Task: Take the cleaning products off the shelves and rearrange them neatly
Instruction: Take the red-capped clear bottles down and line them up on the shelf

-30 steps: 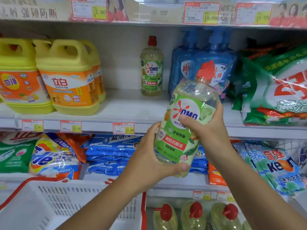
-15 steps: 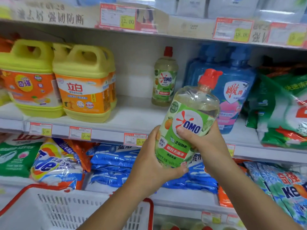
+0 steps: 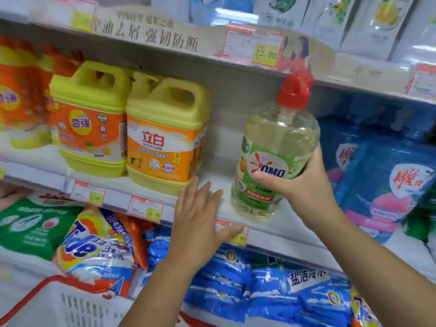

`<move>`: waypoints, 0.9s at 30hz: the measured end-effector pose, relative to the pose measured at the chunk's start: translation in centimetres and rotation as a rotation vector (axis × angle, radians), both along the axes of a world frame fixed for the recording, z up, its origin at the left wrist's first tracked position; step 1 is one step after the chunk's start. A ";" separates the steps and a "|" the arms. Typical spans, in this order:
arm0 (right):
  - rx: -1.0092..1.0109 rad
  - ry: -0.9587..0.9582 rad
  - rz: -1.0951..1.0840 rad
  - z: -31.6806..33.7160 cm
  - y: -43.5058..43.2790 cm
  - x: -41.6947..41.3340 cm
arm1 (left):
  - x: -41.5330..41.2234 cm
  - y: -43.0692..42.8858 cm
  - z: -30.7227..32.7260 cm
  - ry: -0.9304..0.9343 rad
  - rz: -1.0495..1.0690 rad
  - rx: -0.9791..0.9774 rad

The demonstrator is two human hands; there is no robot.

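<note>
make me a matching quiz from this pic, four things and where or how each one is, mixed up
1 OMO bottle
2 left hand
3 yellow jug
4 white basket

a open, fingers straight, at the shelf edge
b bottom left corner
c held by the right hand
d standing on the shelf, left of the bottle

Pairs: 1-c, 2-a, 3-d, 4-b

- I see a white shelf (image 3: 219, 172) with price tags (image 3: 145, 207) along its front edge.
- A yellow 奇强 jug (image 3: 89, 123) touches a yellow 立白 jug (image 3: 165, 138), left of centre.
- An OMO bottle (image 3: 271, 161) stands at the front edge.
- Blue refill pouches (image 3: 382, 175) fill the right end.
</note>
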State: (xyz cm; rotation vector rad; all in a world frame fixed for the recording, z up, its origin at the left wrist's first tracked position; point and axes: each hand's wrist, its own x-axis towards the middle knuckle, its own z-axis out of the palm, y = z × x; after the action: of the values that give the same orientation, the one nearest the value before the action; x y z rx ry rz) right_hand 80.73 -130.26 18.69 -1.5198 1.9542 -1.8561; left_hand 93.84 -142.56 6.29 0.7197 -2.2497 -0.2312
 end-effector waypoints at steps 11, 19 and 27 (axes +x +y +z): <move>0.142 -0.170 0.011 -1.5 -7.7 -4.5 | -0.8 -1.2 -1.9 0.122 -0.028 -0.090; 0.282 0.016 -0.210 -4.1 -10.1 -6.2 | -0.8 -1.3 -1.9 0.100 -0.019 -0.103; 0.288 0.038 -0.385 -4.9 -13.2 -7.6 | -0.6 -1.2 -2.1 0.083 -0.021 -0.098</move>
State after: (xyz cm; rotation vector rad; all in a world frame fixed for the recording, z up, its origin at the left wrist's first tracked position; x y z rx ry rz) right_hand 73.14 -143.49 13.81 -1.1687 2.5445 -1.5646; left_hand 93.23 -143.75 4.19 0.6236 -2.1744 -0.1574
